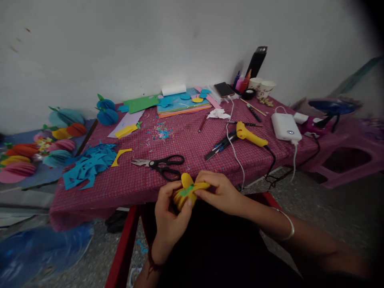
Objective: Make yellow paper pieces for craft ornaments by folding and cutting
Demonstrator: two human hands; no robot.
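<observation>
Close to my body, in front of the table edge, is a yellow paper pumpkin (181, 199) with pleated sides and a green piece on its top. My left hand (170, 216) is wrapped round it from the left, thumb on the near side. A yellow flap of the pumpkin is pinched between the thumb and fingers of my right hand (217, 192). Another rounded yellow flap stands up beside the green piece. Just beyond my hands, black-handled scissors (162, 164) lie on the table with their blades slightly apart.
A checked red cloth (186, 140) covers the table. To the right lie a yellow glue gun (250, 135), a utility knife (220, 146), a white power bank (286, 127) and cables. Blue paper scraps (90, 164) are at left, beside several finished paper pumpkins (61, 145). Paper sheets (183, 106) lie behind.
</observation>
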